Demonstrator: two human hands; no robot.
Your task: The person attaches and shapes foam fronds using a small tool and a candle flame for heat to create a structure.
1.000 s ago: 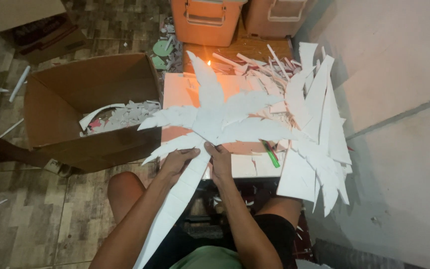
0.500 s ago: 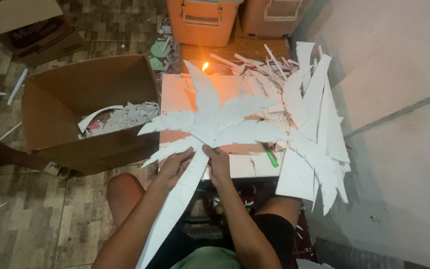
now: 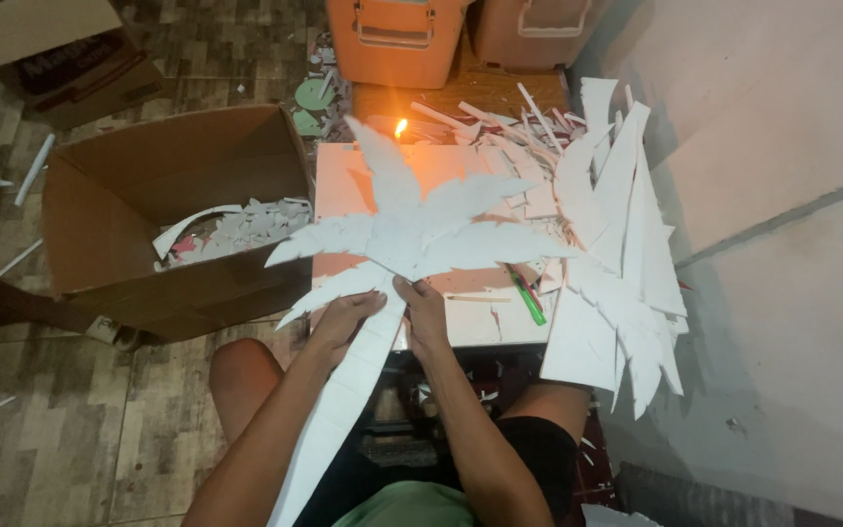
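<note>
A white foam cut-out shaped like a palm tree (image 3: pixel 412 234) lies over a small white table (image 3: pixel 485 317), its long trunk running down toward my lap. My left hand (image 3: pixel 343 317) grips the trunk just below the leaves on the left side. My right hand (image 3: pixel 423 310) holds the same spot from the right, fingers pressed against the base of the leaves. Both hands sit close together at the table's front edge.
An open cardboard box (image 3: pixel 163 220) with white scraps stands on the left. A lit candle flame (image 3: pixel 401 127) burns at the table's far edge. White foam offcuts (image 3: pixel 617 254) pile on the right beside a wall. A green pen (image 3: pixel 527 298) lies on the table. Orange containers (image 3: pixel 397 39) stand behind.
The palm cut-out and both hands have stayed nearly in place; the view shifted slightly. The hands' hold on the trunk looks the same.
</note>
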